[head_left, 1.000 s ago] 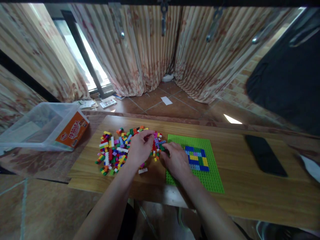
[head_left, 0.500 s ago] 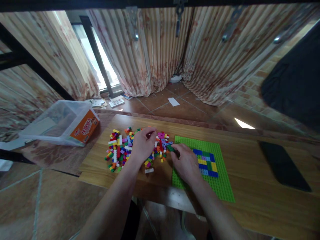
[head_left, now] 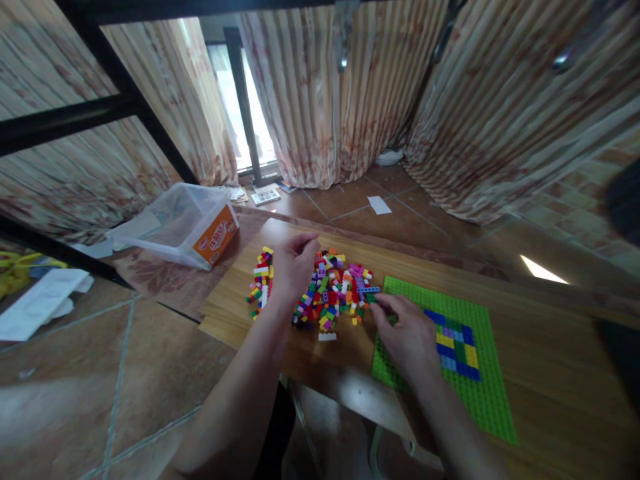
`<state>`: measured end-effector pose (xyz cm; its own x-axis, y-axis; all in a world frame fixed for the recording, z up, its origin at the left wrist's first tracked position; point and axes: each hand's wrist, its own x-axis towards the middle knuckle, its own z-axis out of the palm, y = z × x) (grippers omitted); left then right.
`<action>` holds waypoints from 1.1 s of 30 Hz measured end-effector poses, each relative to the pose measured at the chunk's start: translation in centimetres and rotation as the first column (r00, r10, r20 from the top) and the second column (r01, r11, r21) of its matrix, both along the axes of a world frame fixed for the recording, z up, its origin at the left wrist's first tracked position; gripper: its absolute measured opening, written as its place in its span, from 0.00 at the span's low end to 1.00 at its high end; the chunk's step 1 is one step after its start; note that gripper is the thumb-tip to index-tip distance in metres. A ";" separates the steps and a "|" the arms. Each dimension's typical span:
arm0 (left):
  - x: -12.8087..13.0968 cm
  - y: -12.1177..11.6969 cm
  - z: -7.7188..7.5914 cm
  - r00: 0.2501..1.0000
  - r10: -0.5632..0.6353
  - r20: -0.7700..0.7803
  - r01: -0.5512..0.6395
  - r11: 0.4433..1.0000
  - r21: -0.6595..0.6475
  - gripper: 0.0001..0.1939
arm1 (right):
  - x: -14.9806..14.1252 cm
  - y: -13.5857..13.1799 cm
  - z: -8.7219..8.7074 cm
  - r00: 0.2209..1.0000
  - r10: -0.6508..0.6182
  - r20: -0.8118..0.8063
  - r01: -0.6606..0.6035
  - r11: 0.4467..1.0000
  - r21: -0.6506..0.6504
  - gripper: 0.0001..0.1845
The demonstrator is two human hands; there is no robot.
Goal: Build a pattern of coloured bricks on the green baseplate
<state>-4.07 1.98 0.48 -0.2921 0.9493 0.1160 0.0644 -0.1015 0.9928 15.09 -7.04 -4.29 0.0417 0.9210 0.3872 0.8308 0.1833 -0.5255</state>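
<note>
My left hand (head_left: 295, 267) is over the left part of a heap of small colourful toy bricks (head_left: 325, 293). Its fingers are curled together, and whatever they pinch is hidden. At the heap's right edge, my right hand (head_left: 407, 333) has its fingertips closed round a small green brick (head_left: 371, 299), beside a long blue piece (head_left: 369, 290). That hand's wrist is above a green studded baseplate (head_left: 480, 400). Fixed on the plate is a rectangular block of bricks (head_left: 457, 347) in blue, yellow, green and light blue, partly behind the right hand.
A white brick (head_left: 327, 337) lies in front of the heap on the wooden table (head_left: 345, 363). Left of the table stands a clear plastic bin (head_left: 170, 227) with an orange label. A dark flat object (head_left: 617, 353) lies at the right.
The view has swung left, so everything sits farther right in it. My left hand has shifted leftward and away over the heap. My right hand stays by the heap's right edge.
</note>
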 end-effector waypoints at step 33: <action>-8.1 -0.3 0.4 0.906 -0.051 -0.420 0.007 0.994 -0.106 0.08 | -4.7 -1.6 -1.7 0.896 0.443 0.038 -0.444 0.890 0.099 0.10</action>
<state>-12.14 1.63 0.84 -0.2093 0.9696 0.1270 0.4779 -0.0119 0.8783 10.37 -8.60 -5.98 -0.3679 0.7976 0.4779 0.6578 0.5865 -0.4726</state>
